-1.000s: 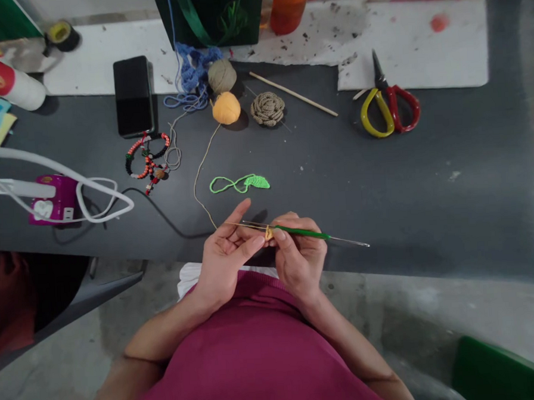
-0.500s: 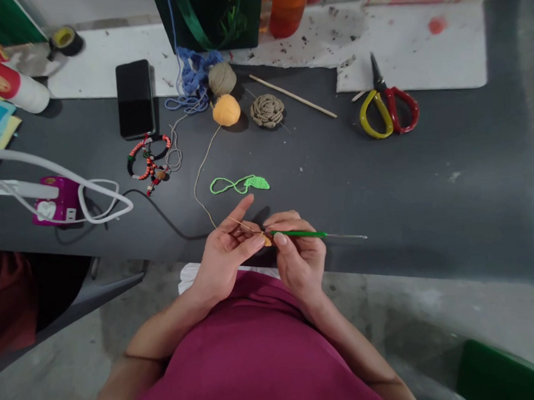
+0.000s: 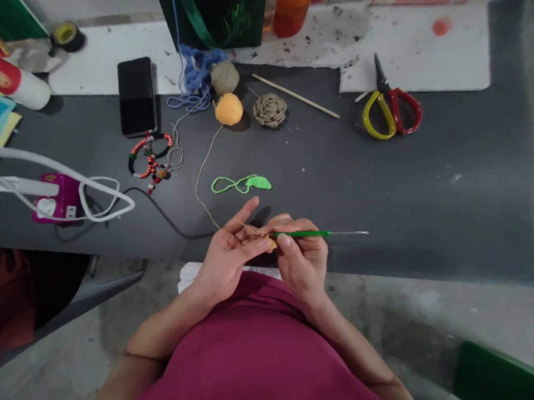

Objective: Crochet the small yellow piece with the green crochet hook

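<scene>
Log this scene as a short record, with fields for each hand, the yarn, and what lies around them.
Left hand: fingertips at a small orange crochet piece, with thread across the fingers
Right hand: grips a green-handled crochet hook, its metal shaft pointing right
Yarn: pale thread runs from an orange yarn ball to the left hand
Nearby: green crocheted leaf with a loop of green yarn, tan crocheted rosette
Also on the dark table: red-and-yellow-handled scissors, black smartphone
</scene>
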